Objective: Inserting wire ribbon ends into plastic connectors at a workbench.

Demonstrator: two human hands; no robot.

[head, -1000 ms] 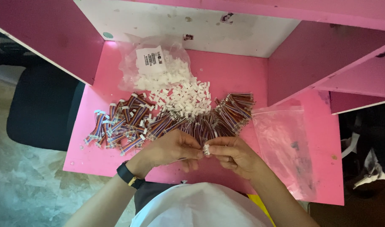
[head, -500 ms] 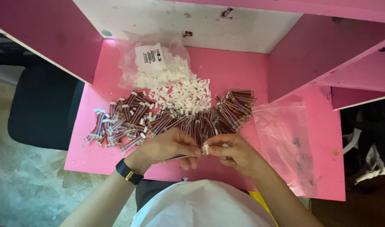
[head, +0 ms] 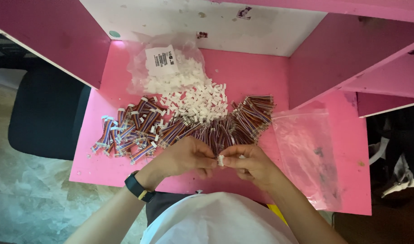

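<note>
I see both hands pinching one white connector [head: 221, 160]: left hand [head: 186, 158], right hand [head: 251, 163]. Finished leads [head: 125, 133] left (roughly a third, I judge); bare wire bundles [head: 245, 119] and loose housings [head: 195, 97] remain on counter [head: 261, 77].

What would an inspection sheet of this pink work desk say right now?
Surface: pink desk, scuffed, white back panel.
Job's things: small white connector pinched between both hands; wire bundles fanned across the middle; loose white connectors spilling from a clear bag.
Clutter: flat clear bag at the right.
Hands: left hand and right hand meet at the connector; black watch on the left wrist.
Cables: only the short wire bundles.
Surroundings: dark chair at left, pink side walls.
</note>
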